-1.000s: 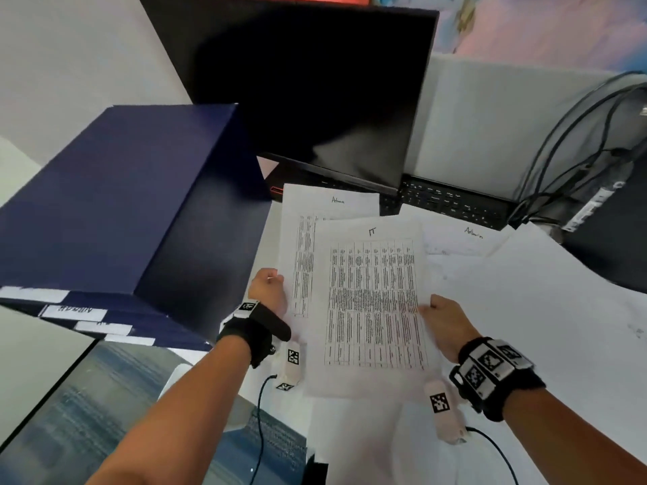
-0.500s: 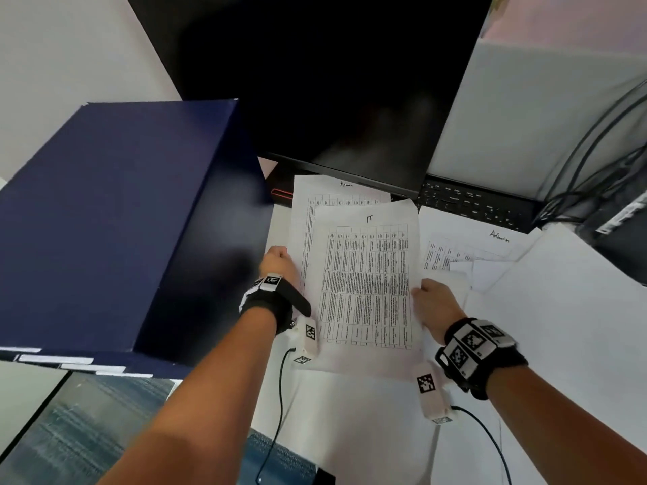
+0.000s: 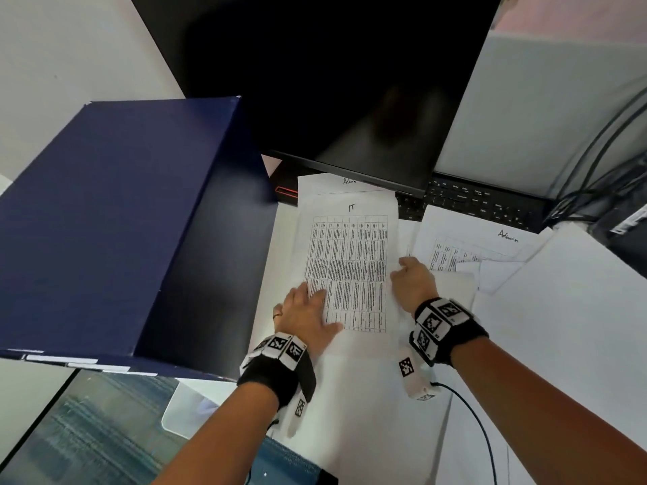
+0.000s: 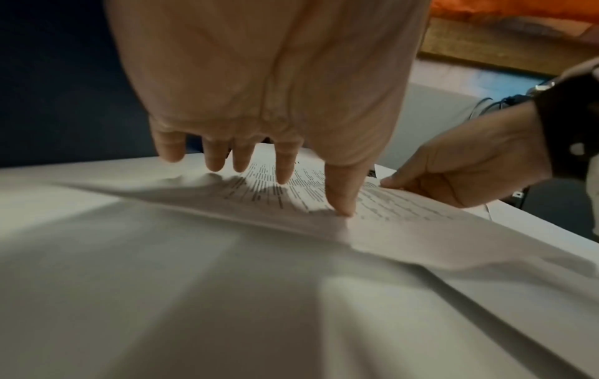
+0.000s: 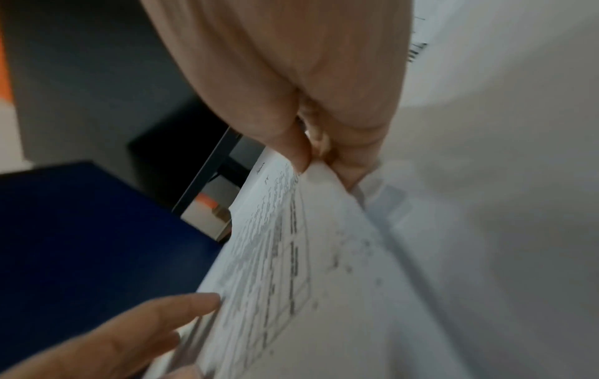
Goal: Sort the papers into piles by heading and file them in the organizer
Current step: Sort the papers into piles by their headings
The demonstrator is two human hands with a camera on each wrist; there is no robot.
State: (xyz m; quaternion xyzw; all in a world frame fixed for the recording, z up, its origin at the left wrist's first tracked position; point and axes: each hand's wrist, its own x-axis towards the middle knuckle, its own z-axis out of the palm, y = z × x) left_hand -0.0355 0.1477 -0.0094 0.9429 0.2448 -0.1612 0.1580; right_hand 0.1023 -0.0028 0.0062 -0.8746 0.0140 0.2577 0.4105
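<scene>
A printed sheet headed IT [image 3: 350, 260] [image 4: 372, 205] [image 5: 278, 256] lies on top of another sheet headed Admin [image 3: 336, 182] on the white desk. My left hand [image 3: 308, 309] [image 4: 259, 166] lies flat on the sheet's lower left part, fingers straight and spread. My right hand [image 3: 408, 278] [image 5: 319, 164] pinches the sheet's right edge between thumb and fingers. The dark blue organizer [image 3: 115, 222] stands just left of the papers, with white labels [image 3: 59, 358] along its near edge.
A second Admin sheet [image 3: 469, 246] and more loose white papers [image 3: 560, 309] lie to the right. A black monitor [image 3: 350, 82] rises behind, with a keyboard [image 3: 479, 201] under it and cables [image 3: 602, 183] at the far right.
The IT sheet has gone forward and down onto the Admin sheet. My left hand has let go of the papers' left edge and now lies flat on top.
</scene>
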